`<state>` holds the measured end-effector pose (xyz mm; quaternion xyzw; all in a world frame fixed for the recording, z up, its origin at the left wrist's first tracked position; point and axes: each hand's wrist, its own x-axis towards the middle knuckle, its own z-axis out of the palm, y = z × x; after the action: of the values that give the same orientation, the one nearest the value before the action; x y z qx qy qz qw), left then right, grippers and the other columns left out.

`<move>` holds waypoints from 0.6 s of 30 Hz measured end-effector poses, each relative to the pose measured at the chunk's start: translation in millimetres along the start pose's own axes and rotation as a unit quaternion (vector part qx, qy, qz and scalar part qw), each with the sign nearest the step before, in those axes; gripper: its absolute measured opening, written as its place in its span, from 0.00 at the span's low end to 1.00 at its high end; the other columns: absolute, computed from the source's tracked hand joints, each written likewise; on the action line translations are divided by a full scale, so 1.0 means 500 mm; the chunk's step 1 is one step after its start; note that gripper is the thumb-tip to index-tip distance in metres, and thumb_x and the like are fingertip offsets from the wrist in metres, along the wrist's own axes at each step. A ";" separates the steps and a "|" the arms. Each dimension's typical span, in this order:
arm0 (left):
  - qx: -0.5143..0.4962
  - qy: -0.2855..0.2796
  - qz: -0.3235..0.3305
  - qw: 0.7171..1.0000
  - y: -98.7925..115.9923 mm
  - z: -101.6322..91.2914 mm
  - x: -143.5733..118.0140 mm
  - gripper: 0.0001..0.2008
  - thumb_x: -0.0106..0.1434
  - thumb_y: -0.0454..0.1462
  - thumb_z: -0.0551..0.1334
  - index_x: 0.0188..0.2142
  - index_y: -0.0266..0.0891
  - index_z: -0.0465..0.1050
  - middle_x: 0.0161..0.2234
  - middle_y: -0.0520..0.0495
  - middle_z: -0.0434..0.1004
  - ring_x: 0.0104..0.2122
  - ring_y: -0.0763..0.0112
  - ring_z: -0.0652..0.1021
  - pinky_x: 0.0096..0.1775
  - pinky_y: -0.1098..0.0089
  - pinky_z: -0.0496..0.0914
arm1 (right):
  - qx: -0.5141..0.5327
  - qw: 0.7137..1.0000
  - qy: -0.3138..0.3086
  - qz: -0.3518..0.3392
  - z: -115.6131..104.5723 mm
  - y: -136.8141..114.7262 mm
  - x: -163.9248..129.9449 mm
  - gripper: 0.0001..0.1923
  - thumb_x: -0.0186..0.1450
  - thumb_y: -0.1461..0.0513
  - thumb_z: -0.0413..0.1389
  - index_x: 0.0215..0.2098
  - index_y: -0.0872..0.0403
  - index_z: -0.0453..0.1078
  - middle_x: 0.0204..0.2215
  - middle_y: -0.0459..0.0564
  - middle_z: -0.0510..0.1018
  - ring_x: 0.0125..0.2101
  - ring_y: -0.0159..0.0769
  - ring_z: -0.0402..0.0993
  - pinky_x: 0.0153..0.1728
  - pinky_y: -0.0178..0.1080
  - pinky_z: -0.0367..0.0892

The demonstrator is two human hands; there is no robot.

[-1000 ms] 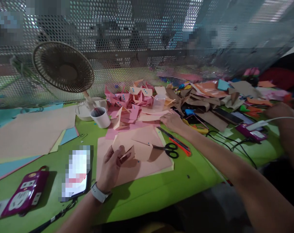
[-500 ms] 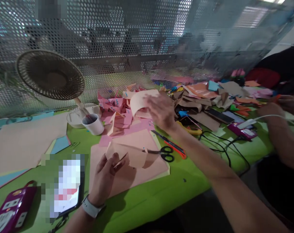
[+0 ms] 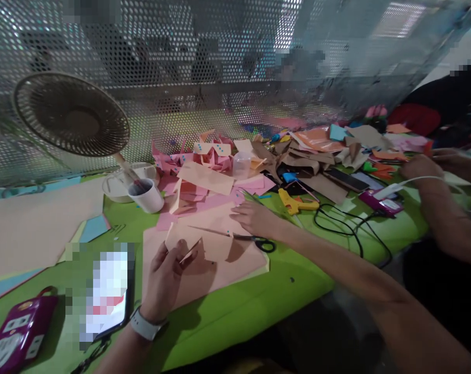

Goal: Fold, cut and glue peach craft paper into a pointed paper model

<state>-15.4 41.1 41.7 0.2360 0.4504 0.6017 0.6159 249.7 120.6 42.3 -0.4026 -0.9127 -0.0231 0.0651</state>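
here left hand (image 3: pixel 165 278) fingers pinch folded peach paper (image 3: pixel 204 244); right hand (image 3: pixel 254 218) flat, no writing legible.

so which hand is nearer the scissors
Right. The right hand lies just above the scissors, beside the handles; the left hand is further off to their left, holding a folded peach paper.

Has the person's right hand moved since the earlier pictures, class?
Yes. The right hand has come back from the pink paper pile toward the scissors.
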 end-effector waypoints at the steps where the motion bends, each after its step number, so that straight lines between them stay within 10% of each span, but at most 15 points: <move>1: -0.007 0.005 0.009 1.000 0.004 0.000 0.002 0.11 0.49 0.38 0.74 0.28 0.39 0.74 0.31 0.55 0.76 0.33 0.74 0.77 0.40 0.65 0.79 | 0.003 1.000 0.008 -0.006 -0.002 0.000 -0.013 0.17 0.68 0.66 0.49 0.50 0.53 0.75 0.54 0.52 0.77 0.51 0.40 0.73 0.56 0.43 0.63; 8: -0.078 0.075 0.091 0.990 0.031 -0.004 0.021 0.14 0.49 0.31 0.70 0.23 0.38 0.64 0.26 0.58 0.74 0.29 0.76 0.79 0.40 0.68 0.78 | 0.055 0.997 0.026 -0.057 -0.015 -0.013 -0.083 0.16 0.67 0.58 0.55 0.51 0.53 0.74 0.44 0.55 0.80 0.43 0.42 0.74 0.45 0.46 0.68; 18: -0.076 0.040 0.139 0.987 0.037 -0.018 0.041 0.12 0.50 0.31 0.69 0.25 0.39 0.64 0.28 0.58 0.71 0.42 0.64 0.82 0.43 0.69 0.76 | -0.003 0.997 -0.056 0.046 0.021 0.010 -0.052 0.07 0.67 0.61 0.57 0.37 0.55 0.76 0.33 0.53 0.79 0.37 0.40 0.73 0.38 0.41 0.64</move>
<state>-35.1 61.3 47.1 0.2242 0.3907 0.7228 0.5241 269.7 105.7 28.1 -0.4450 -0.8954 -0.0001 0.0141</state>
